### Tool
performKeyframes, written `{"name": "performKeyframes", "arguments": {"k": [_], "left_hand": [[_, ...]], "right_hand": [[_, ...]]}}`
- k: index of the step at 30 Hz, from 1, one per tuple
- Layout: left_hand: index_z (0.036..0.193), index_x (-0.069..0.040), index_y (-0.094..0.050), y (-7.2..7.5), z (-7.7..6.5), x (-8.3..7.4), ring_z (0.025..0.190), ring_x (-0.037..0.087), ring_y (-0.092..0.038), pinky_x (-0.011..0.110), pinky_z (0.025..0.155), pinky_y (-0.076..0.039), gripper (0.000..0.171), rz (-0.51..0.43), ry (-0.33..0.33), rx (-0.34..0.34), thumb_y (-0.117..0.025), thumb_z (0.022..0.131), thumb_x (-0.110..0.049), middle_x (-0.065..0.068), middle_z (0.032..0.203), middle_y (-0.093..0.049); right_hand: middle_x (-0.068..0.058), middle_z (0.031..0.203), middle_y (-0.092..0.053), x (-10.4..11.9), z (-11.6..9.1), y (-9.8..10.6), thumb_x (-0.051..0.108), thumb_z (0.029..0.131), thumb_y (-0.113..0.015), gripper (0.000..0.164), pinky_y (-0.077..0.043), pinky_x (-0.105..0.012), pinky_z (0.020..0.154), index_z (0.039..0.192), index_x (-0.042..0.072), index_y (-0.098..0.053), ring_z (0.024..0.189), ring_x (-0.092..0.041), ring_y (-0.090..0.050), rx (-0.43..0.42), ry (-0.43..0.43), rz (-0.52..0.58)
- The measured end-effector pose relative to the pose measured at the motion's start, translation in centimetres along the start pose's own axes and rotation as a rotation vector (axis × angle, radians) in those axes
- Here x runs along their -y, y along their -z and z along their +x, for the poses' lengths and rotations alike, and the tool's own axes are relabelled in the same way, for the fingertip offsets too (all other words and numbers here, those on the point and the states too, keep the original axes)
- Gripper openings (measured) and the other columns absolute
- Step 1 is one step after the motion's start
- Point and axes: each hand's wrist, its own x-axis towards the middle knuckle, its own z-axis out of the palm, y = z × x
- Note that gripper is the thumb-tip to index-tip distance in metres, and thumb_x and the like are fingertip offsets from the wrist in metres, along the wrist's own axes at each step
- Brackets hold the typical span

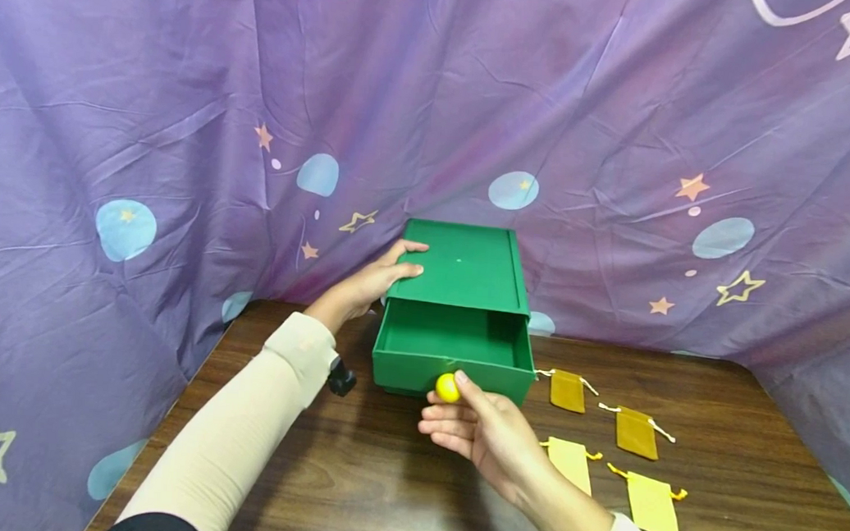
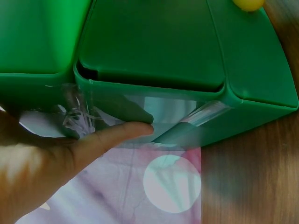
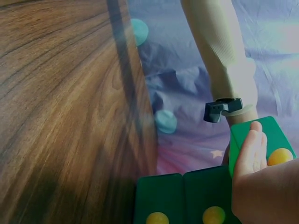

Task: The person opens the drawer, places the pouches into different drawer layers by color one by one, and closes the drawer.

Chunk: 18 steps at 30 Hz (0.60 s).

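A green drawer chest stands on the table with its top drawer pulled out, the part inside view bare. Round yellow knobs sit on the drawer fronts. My right hand holds the pulled drawer's knob, thumb at its right side and forefinger under it. In the right wrist view its fingers lie straight beside the knob. My left hand rests on the chest's upper left edge, two digits extended over the top. In the left wrist view a digit lies along the taped side of the chest.
Right of the chest lie two brown drawstring pouches and two yellow ones on the wooden table. A purple patterned cloth hangs behind. Two lower drawers are closed. A black wrist device is on the left sleeve.
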Motion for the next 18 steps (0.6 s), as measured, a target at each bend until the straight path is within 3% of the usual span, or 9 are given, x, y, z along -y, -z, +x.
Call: {"name": "performKeyframes", "arguments": {"k": [12, 18], "left_hand": [[0.156, -0.023, -0.037, 0.05, 0.06, 0.06, 0.125, 0.036, -0.054, 0.051, 0.109, -0.044, 0.051, -0.016, 0.010, -0.002, -0.051, 0.106, -0.026, 0.016, 0.161, -0.030], [0.156, -0.023, -0.038, 0.03, 0.04, 0.12, 0.136, 0.037, -0.045, 0.052, 0.115, -0.036, 0.051, -0.001, -0.003, -0.001, -0.051, 0.106, -0.026, 0.013, 0.165, -0.025]], "right_hand": [[-0.012, 0.099, -0.077, -0.15, -0.46, -0.16, 0.044, 0.107, -0.051, 0.054, -0.059, -0.035, 0.089, 0.120, -0.006, -0.065, 0.095, -0.024, -0.076, 0.007, -0.004, -0.009], [-0.011, 0.098, -0.077, -0.33, -0.49, -0.09, 0.044, 0.108, -0.050, 0.055, -0.059, -0.035, 0.089, 0.122, -0.008, -0.063, 0.095, -0.024, -0.076, 0.010, 0.010, -0.017]]}}
